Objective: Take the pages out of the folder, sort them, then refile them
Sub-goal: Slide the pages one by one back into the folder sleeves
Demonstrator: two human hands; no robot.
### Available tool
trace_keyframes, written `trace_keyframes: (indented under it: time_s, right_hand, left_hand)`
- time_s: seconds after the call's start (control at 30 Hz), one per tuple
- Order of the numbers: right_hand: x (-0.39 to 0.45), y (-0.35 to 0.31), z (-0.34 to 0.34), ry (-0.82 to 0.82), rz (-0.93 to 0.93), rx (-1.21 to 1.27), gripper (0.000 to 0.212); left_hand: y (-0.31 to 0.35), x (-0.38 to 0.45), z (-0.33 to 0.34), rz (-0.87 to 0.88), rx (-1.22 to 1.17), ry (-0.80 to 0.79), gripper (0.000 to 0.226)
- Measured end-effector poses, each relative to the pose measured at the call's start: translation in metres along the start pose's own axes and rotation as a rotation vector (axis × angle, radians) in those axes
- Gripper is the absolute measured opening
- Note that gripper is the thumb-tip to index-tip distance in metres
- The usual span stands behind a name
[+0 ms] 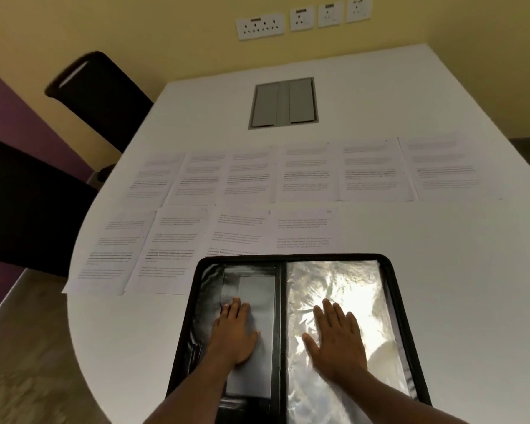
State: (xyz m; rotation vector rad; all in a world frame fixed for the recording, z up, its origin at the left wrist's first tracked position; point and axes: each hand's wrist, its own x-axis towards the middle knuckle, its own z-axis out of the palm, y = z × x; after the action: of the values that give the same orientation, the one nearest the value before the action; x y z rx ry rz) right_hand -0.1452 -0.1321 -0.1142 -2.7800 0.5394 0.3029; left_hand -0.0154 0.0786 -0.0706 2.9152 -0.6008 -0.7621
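Ten printed pages lie on a white worktop (pixel 141 347) beyond a person's two hands: six pages in a far row (pixel 306 172) and four in a near row (pixel 214 243), the sheets just beside or slightly overlapping one another. One black folder (pixel 393 301) lies open directly under the hands, its far edge touching or covering the lower edges of the near row's right-hand sheets. The left hand (pixel 234 332) rests flat, palm down, on the folder's left half, fingers straight and close together on a grey inner panel. The right hand (pixel 337 335) rests flat on the right half, fingers spread across shiny clear plastic sleeves (pixel 334 280) that glare under the light. Neither hand grips anything. Both bare forearms reach in from the bottom edge. The text on the pages is too blurred to read. Farther off, past the far row, one grey hatch (pixel 283 102) sits set into the worktop. Two dark chairs (pixel 98 93) stand to the left of the left hand. Four white socket plates (pixel 260 26) hang on the yellow wall ahead.
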Motion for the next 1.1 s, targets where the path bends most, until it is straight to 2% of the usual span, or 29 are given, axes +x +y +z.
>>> trace_keyframes:
  time_s: [0.1,0.2,0.33,0.57,0.7,0.93,1.1]
  right_hand:
    - [0.009,-0.011,-0.01,0.056,-0.022,0.018,0.071]
    - [0.026,-0.033,-0.021,0.145,-0.143,0.029,0.064]
    - [0.06,-0.076,-0.039,0.235,-0.275,0.076,0.054]
    - [0.143,-0.187,-0.063,0.196,-0.436,0.173,0.049]
    - [0.194,-0.258,-0.072,0.041,-0.297,0.444,0.047]
    - [0.298,-0.367,-0.088,-0.088,-0.019,0.843,0.031]
    - [0.376,-0.419,-0.07,-0.173,0.184,1.057,0.02]
  left_hand:
    - [0.004,0.0,-0.006,-0.019,-0.173,0.081,0.066]
    - [-0.002,0.003,-0.014,-0.054,-0.327,0.15,0.058]
    - [-0.022,0.013,-0.041,-0.085,-0.485,0.314,0.033]
    - [-0.111,0.065,-0.101,-0.255,-0.64,0.47,0.047]
    - [-0.168,0.106,-0.137,-0.325,-0.683,0.534,0.042]
    - [-0.26,0.186,-0.191,-0.394,-0.717,0.596,0.044]
    - [-0.312,0.254,-0.221,-0.457,-0.728,0.597,0.052]
